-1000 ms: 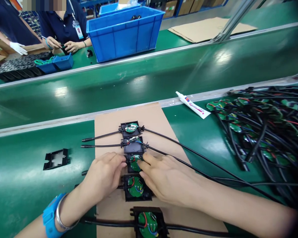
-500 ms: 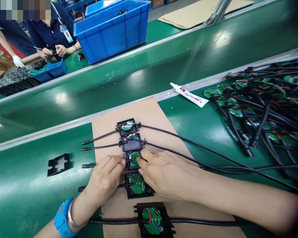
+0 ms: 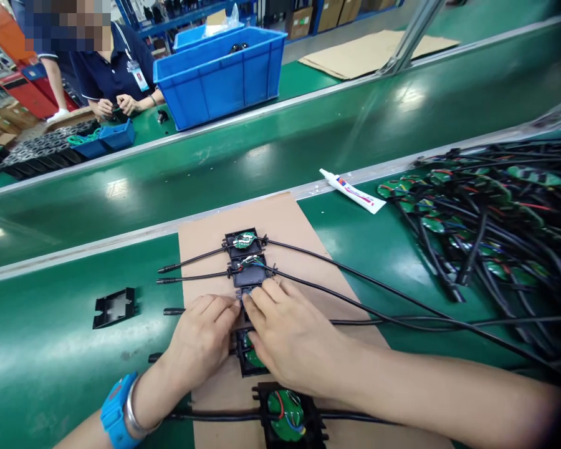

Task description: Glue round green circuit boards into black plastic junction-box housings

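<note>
Green bench: from where I stand, the bare green surface (image 3: 37,362) runs along the near side, beneath the work.
Cable heap: a tangle of black cables and green boards (image 3: 486,212) lies to the right, well apart from the fingers.
Cardboard: a brown sheet (image 3: 262,212) lies under a column of five black housings.
Blue bin: it stands (image 3: 219,81) across the way, beside a seated co-worker (image 3: 86,78) with both hands on a small dark part.
Right hand: palm down, this hand (image 3: 292,330) reaches over the third housing (image 3: 247,291) from the far end, forefinger at its middle and the thumb lower, over the fourth housing (image 3: 243,368). Thumb and forefinger stand somewhat apart; I can't tell whether they grip anything.
Left hand: the fingers of this hand (image 3: 204,330) are bunched close together at the third housing's left edge, nearly meeting the other hand's fingertips; what they pinch, if anything, is hidden.
Third housing: flat on the cardboard between both sets of fingertips, mostly covered by them, just below the second housing (image 3: 249,275).
Glue-like tube: white and capped, it lies (image 3: 353,191) near the heap.
Loose housing: one more (image 3: 115,307) sits on the green, left of the cardboard.
</note>
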Available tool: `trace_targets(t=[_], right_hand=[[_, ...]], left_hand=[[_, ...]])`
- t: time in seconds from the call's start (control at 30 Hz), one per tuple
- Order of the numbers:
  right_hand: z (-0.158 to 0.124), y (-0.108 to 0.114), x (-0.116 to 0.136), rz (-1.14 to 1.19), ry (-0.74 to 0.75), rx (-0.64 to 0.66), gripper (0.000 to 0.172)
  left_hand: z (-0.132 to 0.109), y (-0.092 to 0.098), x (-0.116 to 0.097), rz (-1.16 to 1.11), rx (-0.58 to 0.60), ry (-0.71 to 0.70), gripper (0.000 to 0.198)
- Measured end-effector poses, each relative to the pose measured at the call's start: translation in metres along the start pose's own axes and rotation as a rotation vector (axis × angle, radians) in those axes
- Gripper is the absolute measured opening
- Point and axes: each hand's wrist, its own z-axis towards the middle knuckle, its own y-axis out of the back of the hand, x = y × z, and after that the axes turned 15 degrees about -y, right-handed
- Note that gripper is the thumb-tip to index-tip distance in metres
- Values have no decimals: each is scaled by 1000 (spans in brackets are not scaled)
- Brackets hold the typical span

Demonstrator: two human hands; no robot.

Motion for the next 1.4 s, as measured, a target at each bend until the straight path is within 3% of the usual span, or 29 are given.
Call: trace_targets(t=[0.17,0.33,0.47,0.63,0.8,0.9,1.03,1.23,1.4], right_hand=[[9,-3,9,42,115,110,28],[1,26,-20,192,-15,157,34],[-22,39,-40,292,-149,137,32],[-33,20,-39,267,-195,231,19],[-26,1,-36,146,-180,72,23],[-23,-5,-37,128,-260,21,26],[-21,-3,-39,74,-379,190,23],[0,17,-44,11,-268,481,24],[14,15,-40,-121,-258,533,15]], left_hand=[[2,6,0,-68,80,-9,31],[20,20,2,-114,69,84,24],[34,20,1,-184,93,-56,21],[34,10,-2,-193,140,-129,26],[29,5,-7,-185,150,-78,24],[29,4,-8,-185,149,-62,26],[29,5,-7,-181,169,-68,30],[33,1,-8,-155,261,-66,58],[46,-1,-16,-31,319,-63,45]])
